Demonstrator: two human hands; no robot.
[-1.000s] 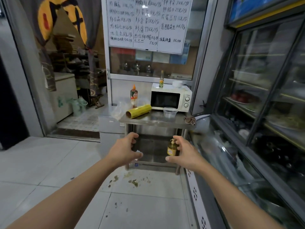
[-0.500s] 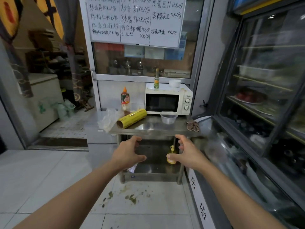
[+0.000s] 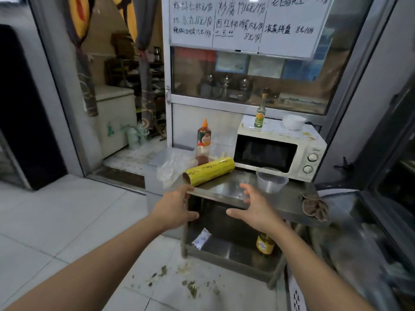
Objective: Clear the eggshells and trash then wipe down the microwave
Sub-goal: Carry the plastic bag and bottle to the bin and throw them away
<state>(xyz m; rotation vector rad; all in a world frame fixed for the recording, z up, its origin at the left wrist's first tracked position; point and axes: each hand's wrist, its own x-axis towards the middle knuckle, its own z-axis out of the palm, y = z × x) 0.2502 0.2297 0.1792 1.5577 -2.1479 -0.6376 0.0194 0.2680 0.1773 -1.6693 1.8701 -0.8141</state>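
- Handwritten Chinese menu lines with prices are carried on the whiteboard (image 3: 247, 23): "16元/份", "15元/份", "8元/份", "凉菜拼盘 8元/份".
- Labels on the sauce bottle (image 3: 204, 140) and the microwave (image 3: 280, 151) are too small to be read.

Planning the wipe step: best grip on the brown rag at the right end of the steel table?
Pinch the brown rag by its bunched upper part, coming from above and the front. It lies crumpled at the steel table front edge, part hanging over, so raised folds give the fingers purchase and nothing blocks that side. The right hand, open now, looks nearer.
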